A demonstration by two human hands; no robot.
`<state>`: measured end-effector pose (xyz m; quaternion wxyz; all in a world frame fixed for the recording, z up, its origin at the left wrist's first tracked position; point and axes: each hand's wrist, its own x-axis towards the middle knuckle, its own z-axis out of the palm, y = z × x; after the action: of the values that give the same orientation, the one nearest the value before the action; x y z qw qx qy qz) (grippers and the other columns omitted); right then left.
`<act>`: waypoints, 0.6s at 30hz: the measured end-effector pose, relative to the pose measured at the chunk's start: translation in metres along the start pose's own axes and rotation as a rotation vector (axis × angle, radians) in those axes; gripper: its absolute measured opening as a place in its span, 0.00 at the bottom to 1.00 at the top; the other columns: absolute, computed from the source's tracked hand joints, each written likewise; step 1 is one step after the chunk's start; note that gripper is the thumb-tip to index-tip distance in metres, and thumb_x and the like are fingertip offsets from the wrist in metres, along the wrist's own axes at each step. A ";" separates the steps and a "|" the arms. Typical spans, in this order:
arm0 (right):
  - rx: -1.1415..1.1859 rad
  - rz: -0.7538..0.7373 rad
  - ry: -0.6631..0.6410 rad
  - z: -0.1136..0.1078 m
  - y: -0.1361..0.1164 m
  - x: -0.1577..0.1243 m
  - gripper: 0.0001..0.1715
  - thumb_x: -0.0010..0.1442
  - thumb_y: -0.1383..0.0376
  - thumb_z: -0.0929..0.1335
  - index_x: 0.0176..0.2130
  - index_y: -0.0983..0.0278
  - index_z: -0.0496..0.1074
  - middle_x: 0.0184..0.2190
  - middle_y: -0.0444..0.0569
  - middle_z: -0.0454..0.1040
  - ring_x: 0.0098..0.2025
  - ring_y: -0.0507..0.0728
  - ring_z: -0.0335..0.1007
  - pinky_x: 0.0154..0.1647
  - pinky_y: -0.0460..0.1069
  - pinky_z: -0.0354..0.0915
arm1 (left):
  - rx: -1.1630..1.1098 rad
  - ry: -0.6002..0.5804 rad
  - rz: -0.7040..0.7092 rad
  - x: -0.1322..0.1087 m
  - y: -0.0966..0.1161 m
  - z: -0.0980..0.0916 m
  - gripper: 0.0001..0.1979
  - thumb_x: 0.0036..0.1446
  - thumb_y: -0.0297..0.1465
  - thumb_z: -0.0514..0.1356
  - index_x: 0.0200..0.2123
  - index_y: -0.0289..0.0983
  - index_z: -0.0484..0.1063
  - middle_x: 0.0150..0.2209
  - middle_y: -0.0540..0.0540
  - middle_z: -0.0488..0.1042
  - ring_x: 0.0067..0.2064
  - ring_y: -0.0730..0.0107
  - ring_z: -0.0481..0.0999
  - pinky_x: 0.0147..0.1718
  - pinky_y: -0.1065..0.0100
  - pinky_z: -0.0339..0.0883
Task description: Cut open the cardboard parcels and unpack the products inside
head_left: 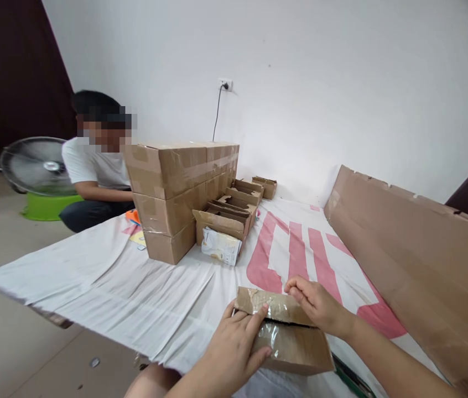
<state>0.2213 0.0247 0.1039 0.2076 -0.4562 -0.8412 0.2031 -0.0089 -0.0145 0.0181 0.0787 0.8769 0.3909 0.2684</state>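
A small brown cardboard box point(296, 348) with clear tape on it lies at the table's near edge, a dark gap showing along its lid flap point(284, 307). My left hand point(234, 345) grips its left end, fingers over the flap and thumb against the near side. At the flap's far right edge, my right hand point(315, 301) is closed with curled fingers. Whatever sits between those fingertips is hidden. Under my right forearm, a dark green long object point(352, 376) is partly visible beside the box.
Taped cartons point(176, 190) stand stacked on the cloth-covered table point(134, 287). Beside them are several open boxes point(221, 221) and a white packet point(221, 246). A large cardboard sheet point(416, 260) lines the right. A person point(97, 166) sits at left near a fan point(37, 166).
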 end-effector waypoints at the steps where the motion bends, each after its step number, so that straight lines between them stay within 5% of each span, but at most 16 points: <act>1: -0.010 0.010 0.033 0.000 0.004 -0.002 0.14 0.69 0.58 0.57 0.38 0.60 0.66 0.27 0.40 0.70 0.28 0.52 0.66 0.32 0.47 0.61 | -0.003 0.004 0.004 0.000 0.000 0.000 0.36 0.56 0.33 0.64 0.63 0.37 0.50 0.45 0.43 0.79 0.45 0.53 0.76 0.56 0.43 0.52; 8: -0.412 -0.083 0.313 -0.003 0.042 -0.032 0.14 0.66 0.70 0.57 0.39 0.63 0.70 0.37 0.51 0.73 0.38 0.56 0.72 0.38 0.51 0.67 | -0.019 0.018 0.013 -0.002 -0.001 0.001 0.35 0.58 0.33 0.62 0.63 0.39 0.48 0.44 0.44 0.79 0.45 0.54 0.76 0.56 0.44 0.51; 12: -0.279 -0.174 0.275 -0.003 0.035 -0.054 0.19 0.62 0.76 0.54 0.39 0.62 0.68 0.35 0.50 0.74 0.39 0.55 0.72 0.38 0.50 0.68 | -0.024 -0.016 0.006 0.001 -0.002 0.000 0.34 0.58 0.32 0.61 0.63 0.38 0.49 0.46 0.42 0.78 0.46 0.52 0.75 0.55 0.43 0.53; 18: -0.156 -0.140 0.145 0.015 0.006 -0.063 0.15 0.66 0.70 0.54 0.39 0.61 0.66 0.32 0.48 0.72 0.33 0.55 0.70 0.32 0.49 0.66 | -0.024 -0.054 -0.032 0.005 -0.001 -0.003 0.32 0.58 0.32 0.61 0.62 0.35 0.53 0.44 0.43 0.79 0.46 0.52 0.75 0.54 0.44 0.54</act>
<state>0.2484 -0.0279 0.0783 0.2455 -0.4248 -0.8669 0.0883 -0.0082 -0.0104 0.0223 0.1041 0.8764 0.3994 0.2482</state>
